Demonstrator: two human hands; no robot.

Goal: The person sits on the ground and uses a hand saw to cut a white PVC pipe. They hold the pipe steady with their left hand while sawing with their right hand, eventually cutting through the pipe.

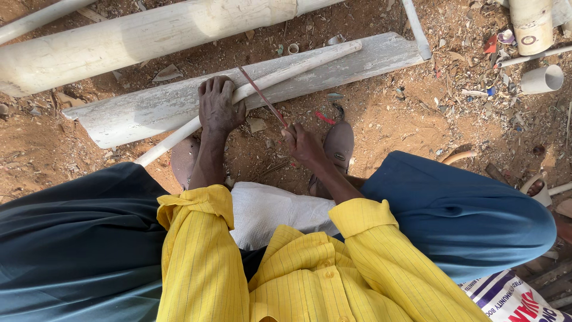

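My left hand (218,105) presses down on a thin white plastic pipe (298,67) that lies slanted across a whitewashed wooden plank (149,110). My right hand (302,145) grips the near end of a thin reddish saw blade (261,95). The blade's far end rests on the pipe just right of my left hand. Both sleeves are yellow, and my knees in blue trousers spread to either side.
A wide white pipe (119,39) lies beyond the plank. Short pipe offcuts (541,79) and scraps litter the dirt at the right. My sandalled foot (338,145) rests on the ground below the plank. A white cloth (268,209) lies between my knees.
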